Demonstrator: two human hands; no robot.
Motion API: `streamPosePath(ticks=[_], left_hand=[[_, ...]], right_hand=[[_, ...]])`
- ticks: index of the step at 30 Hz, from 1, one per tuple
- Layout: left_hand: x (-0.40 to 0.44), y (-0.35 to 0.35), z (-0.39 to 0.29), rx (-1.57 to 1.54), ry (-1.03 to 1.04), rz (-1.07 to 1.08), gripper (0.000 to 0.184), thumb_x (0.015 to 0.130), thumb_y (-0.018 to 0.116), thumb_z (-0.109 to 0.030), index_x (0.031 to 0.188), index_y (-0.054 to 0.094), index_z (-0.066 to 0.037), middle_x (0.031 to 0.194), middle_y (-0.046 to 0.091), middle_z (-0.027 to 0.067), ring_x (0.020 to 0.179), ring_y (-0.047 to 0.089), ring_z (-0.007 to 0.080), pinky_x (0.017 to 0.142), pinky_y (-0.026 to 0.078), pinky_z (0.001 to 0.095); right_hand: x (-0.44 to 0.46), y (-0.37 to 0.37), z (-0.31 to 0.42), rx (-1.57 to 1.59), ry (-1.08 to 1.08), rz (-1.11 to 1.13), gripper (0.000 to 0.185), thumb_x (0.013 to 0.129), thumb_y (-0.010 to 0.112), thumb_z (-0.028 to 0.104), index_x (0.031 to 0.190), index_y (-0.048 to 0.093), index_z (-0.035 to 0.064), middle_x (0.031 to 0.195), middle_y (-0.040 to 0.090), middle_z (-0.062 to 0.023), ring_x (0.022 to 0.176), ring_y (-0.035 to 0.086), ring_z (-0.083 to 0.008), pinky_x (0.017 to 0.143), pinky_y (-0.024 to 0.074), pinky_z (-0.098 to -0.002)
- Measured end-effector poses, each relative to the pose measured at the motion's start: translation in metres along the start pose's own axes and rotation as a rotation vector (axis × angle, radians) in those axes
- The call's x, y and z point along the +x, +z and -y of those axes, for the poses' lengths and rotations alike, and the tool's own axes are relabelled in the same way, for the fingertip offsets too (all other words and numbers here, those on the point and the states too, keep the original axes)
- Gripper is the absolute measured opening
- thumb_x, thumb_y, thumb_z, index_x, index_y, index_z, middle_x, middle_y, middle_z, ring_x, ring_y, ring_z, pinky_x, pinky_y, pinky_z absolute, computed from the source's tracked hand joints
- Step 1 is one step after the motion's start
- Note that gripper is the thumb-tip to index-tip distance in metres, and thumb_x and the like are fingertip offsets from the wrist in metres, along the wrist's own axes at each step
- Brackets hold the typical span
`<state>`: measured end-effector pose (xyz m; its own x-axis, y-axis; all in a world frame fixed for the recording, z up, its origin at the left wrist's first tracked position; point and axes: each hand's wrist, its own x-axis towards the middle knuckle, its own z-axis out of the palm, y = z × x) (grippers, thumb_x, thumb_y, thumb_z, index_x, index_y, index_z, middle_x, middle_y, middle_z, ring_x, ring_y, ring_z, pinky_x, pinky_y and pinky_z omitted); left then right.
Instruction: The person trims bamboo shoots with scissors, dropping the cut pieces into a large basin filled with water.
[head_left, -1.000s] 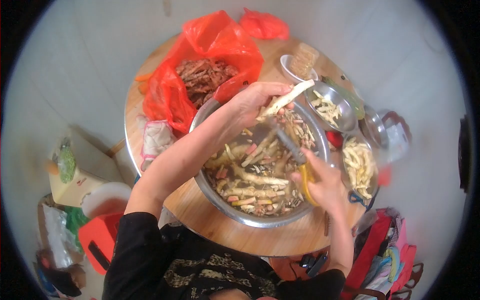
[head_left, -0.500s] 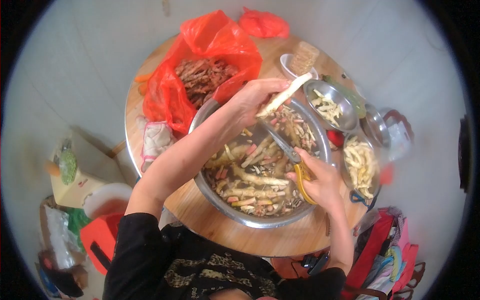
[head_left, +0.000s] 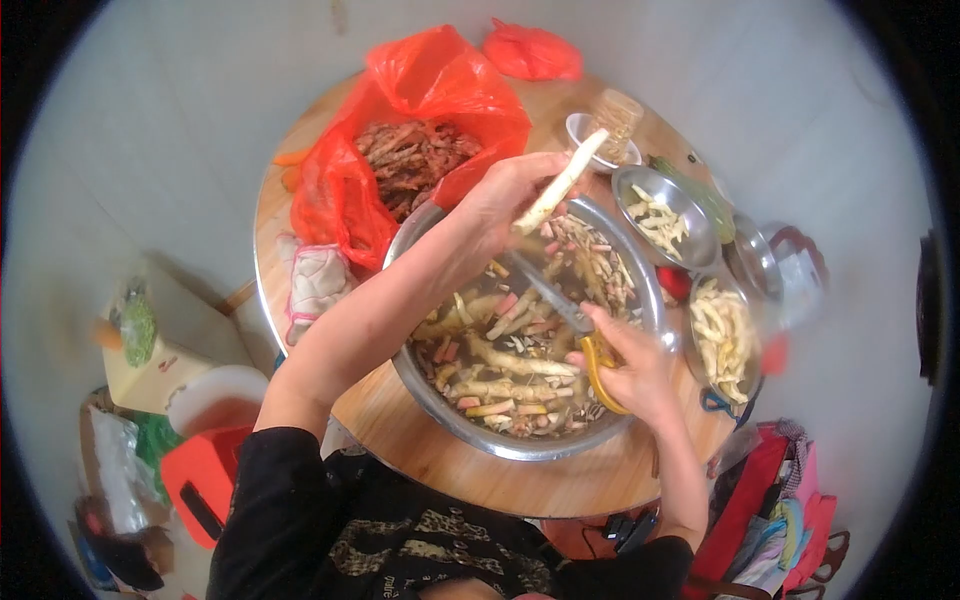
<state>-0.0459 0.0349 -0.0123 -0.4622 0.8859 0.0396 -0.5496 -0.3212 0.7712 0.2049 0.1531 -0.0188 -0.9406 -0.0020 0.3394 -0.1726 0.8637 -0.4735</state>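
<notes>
My left hand is closed around a long, pale, peeled root, raised at a slant above the far side of a metal basin. My right hand grips scissors by their yellow handles, over the basin's right side. The blades point up and left, toward the root's lower end but apart from it. Inside the basin, knobbly ginger-like roots lie in murky water among pink-ended stubs and small trimmings.
A red plastic bag of brownish roots stands behind the basin. On the right are two metal bowls of pale pieces. A jar sits in a white dish, and a glove lies at the table's left.
The root in my left hand has tilted more upright. My right hand and the scissors have shifted slightly, and the whole view has moved a little.
</notes>
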Motion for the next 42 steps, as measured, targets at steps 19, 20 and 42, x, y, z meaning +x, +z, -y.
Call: streamPosePath(ticks=[19, 20, 42], left_hand=[[0.002, 0.004, 0.005, -0.200, -0.047, -0.072, 0.029, 0.099, 0.055, -0.030, 0.111, 0.062, -0.005, 0.085, 0.066, 0.0046, 0.066, 0.063, 0.0107, 0.055, 0.053, 0.0279], [0.001, 0.005, 0.003, -0.165, -0.061, -0.082, 0.028, 0.099, 0.055, -0.029, 0.109, 0.061, -0.004, 0.084, 0.066, 0.0052, 0.066, 0.063, 0.0113, 0.055, 0.054, 0.0294], [-0.011, 0.013, 0.000, -0.167, -0.176, 0.066, 0.040, 0.102, 0.046, -0.036, 0.114, 0.058, 0.000, 0.091, 0.066, 0.0070, 0.069, 0.063, 0.0194, 0.070, 0.056, 0.0350]], right_hand=[[0.016, -0.016, -0.014, -0.017, 0.072, -0.293, 0.059, 0.076, 0.086, 0.018, 0.126, 0.063, -0.0002, 0.102, 0.072, -0.0214, 0.085, 0.072, -0.0240, 0.073, 0.0549, -0.0338], [0.020, -0.017, -0.015, 0.021, 0.134, -0.296, 0.058, 0.076, 0.086, 0.019, 0.126, 0.063, 0.0002, 0.101, 0.072, -0.0211, 0.082, 0.071, -0.0231, 0.072, 0.0542, -0.0333], [0.027, -0.019, -0.014, 0.056, 0.110, -0.256, 0.062, 0.077, 0.086, 0.022, 0.131, 0.062, 0.0021, 0.088, 0.071, -0.0151, 0.072, 0.062, -0.0116, 0.069, 0.0511, -0.0284]])
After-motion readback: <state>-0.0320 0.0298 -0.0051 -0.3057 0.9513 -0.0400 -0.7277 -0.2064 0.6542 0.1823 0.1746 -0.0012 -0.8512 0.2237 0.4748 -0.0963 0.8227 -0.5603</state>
